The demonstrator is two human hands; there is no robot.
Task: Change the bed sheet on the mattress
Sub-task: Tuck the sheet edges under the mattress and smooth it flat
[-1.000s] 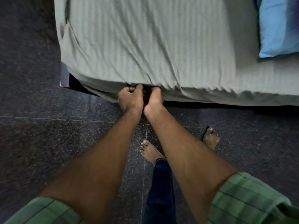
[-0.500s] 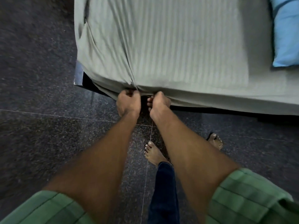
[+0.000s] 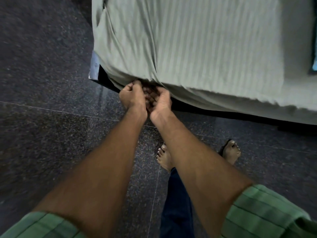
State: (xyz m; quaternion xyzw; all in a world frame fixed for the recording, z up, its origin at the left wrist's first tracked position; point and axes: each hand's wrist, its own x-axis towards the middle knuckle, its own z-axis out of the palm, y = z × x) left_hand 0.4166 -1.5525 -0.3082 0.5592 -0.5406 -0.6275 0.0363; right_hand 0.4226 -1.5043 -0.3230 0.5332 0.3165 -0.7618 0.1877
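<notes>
A dark speckled stone tile floor [image 3: 42, 134] fills the left and bottom of the view, crossed by thin pale grout lines [image 3: 60, 111]. At the right edge, on the bed, a sliver of light blue pillow [image 3: 314, 65] shows.

A mattress [image 3: 171, 97] sits on a dark speckled tiled floor [image 3: 42, 117], covered by a pale green striped sheet [image 3: 205, 40]; bare feet [image 3: 164, 158] stand beside it.
</notes>
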